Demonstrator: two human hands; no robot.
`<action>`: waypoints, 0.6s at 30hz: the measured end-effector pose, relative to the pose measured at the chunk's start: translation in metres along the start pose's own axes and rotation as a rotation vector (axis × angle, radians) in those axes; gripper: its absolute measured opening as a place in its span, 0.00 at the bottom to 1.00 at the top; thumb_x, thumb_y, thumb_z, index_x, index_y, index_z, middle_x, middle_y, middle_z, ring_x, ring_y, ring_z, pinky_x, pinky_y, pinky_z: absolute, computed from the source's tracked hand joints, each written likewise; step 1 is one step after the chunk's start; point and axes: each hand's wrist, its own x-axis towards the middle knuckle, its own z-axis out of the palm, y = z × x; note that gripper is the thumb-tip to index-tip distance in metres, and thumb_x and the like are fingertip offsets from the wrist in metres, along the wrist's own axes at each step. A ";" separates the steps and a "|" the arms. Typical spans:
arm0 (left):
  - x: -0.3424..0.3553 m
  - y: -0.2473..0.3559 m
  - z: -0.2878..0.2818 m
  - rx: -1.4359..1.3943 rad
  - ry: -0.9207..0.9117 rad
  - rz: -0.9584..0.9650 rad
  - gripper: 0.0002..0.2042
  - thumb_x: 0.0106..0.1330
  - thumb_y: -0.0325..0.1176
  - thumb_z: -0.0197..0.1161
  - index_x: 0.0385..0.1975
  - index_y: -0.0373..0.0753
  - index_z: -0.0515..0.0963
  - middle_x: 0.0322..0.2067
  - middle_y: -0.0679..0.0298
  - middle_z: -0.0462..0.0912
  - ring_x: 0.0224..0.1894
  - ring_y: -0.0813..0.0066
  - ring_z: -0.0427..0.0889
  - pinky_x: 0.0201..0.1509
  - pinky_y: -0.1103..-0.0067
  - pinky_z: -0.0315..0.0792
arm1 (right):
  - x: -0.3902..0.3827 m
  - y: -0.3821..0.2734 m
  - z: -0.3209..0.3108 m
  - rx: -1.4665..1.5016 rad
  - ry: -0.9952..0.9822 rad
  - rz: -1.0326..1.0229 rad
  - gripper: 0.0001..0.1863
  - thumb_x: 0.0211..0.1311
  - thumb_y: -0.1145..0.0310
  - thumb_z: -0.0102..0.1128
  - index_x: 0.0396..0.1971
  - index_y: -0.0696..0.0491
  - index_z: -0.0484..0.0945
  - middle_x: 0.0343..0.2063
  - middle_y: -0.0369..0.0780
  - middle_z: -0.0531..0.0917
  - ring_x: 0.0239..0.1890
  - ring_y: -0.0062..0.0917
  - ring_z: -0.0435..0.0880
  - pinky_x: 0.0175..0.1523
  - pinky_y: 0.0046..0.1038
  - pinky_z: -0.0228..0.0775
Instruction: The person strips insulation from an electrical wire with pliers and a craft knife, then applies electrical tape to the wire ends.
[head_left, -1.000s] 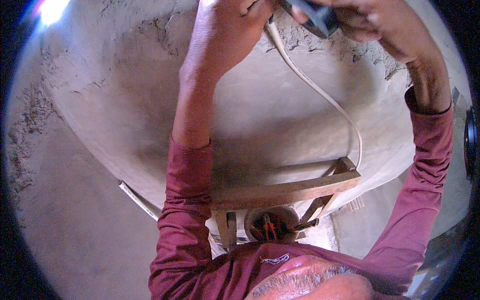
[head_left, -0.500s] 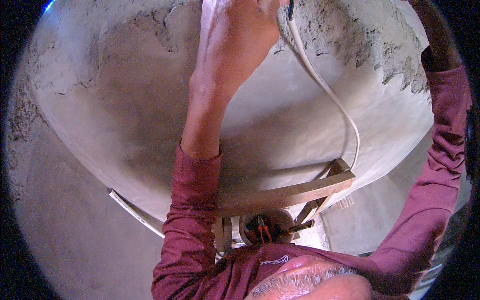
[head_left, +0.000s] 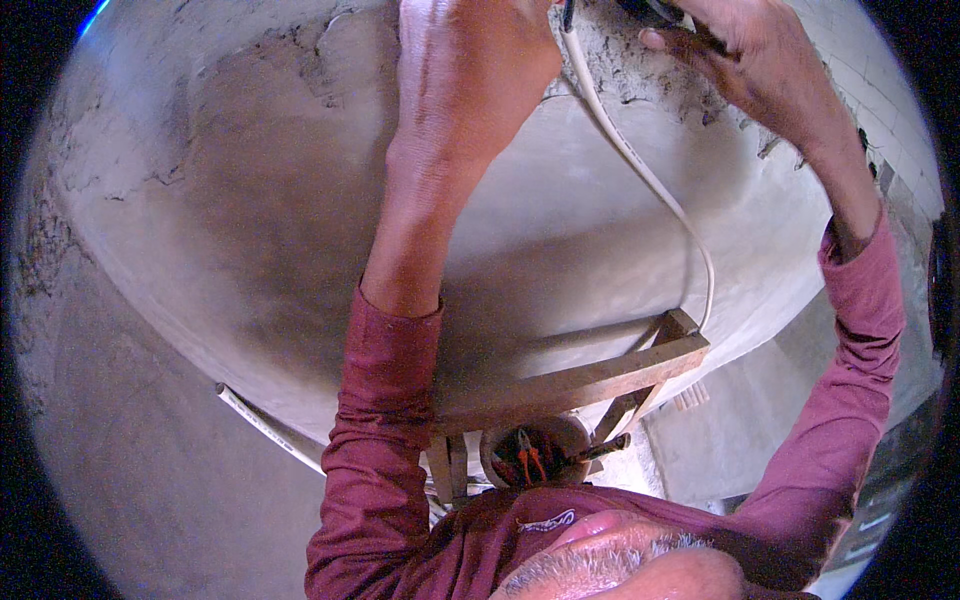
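Observation:
My left hand point(head_left: 475, 70) is raised at the top edge, its fingers curled and mostly hidden, gripping something I cannot make out beside the dark upper end of a white cable point(head_left: 625, 150). The cable hangs down along the grey plastered wall point(head_left: 270, 200) to a wooden frame point(head_left: 575, 378). To the right, my right hand point(head_left: 740, 70) is closed on a black object point(head_left: 648, 12), partly cut off by the top edge, near rough plaster.
Below the frame a round bucket point(head_left: 490, 455) holds red-handled pliers point(head_left: 530, 460) and other items. A white conduit point(head_left: 260, 420) runs at the lower left. Pale tiles point(head_left: 880, 120) show at the far right.
My right hand rose mostly out of view half a second ago and is back lower now with the black object. My left hand sits slightly right of where it was a second ago.

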 end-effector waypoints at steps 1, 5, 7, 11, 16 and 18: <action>0.001 -0.001 0.001 -0.031 -0.012 -0.086 0.10 0.64 0.19 0.57 0.44 0.26 0.80 0.58 0.48 0.76 0.51 0.54 0.83 0.56 0.65 0.76 | -0.004 -0.007 -0.002 -0.087 0.065 -0.067 0.15 0.53 0.75 0.64 0.43 0.50 0.81 0.22 0.45 0.80 0.24 0.41 0.82 0.30 0.39 0.74; 0.003 -0.023 0.009 0.154 0.069 0.109 0.19 0.62 0.18 0.58 0.54 0.30 0.71 0.41 0.49 0.85 0.49 0.51 0.84 0.53 0.64 0.75 | -0.009 -0.035 0.001 -0.170 -0.010 0.074 0.09 0.57 0.69 0.70 0.35 0.53 0.81 0.19 0.50 0.78 0.25 0.45 0.83 0.30 0.41 0.75; 0.002 -0.021 0.010 0.147 0.080 0.090 0.20 0.62 0.18 0.58 0.55 0.31 0.68 0.37 0.50 0.85 0.48 0.50 0.84 0.52 0.63 0.75 | -0.002 -0.038 0.000 0.011 0.007 0.030 0.07 0.59 0.68 0.68 0.32 0.54 0.80 0.18 0.47 0.79 0.21 0.41 0.82 0.28 0.38 0.73; 0.006 -0.006 -0.003 -0.064 0.029 -0.128 0.17 0.61 0.17 0.59 0.51 0.31 0.71 0.39 0.46 0.85 0.46 0.46 0.85 0.51 0.62 0.76 | 0.024 -0.036 -0.015 0.795 -0.155 0.166 0.12 0.66 0.66 0.63 0.24 0.55 0.79 0.14 0.36 0.76 0.14 0.25 0.74 0.22 0.29 0.66; -0.001 -0.003 0.008 0.205 0.087 0.099 0.17 0.62 0.18 0.63 0.50 0.31 0.71 0.40 0.44 0.84 0.47 0.46 0.86 0.51 0.64 0.76 | 0.054 -0.042 -0.065 1.070 -0.387 0.413 0.20 0.73 0.61 0.55 0.18 0.52 0.75 0.11 0.27 0.67 0.13 0.11 0.60 0.18 0.19 0.52; 0.005 -0.004 -0.006 0.069 0.032 -0.227 0.21 0.62 0.20 0.64 0.56 0.30 0.69 0.42 0.43 0.84 0.47 0.49 0.86 0.51 0.66 0.77 | 0.076 -0.036 -0.057 1.074 -0.349 0.350 0.19 0.72 0.63 0.54 0.18 0.52 0.74 0.10 0.27 0.65 0.13 0.12 0.60 0.19 0.19 0.53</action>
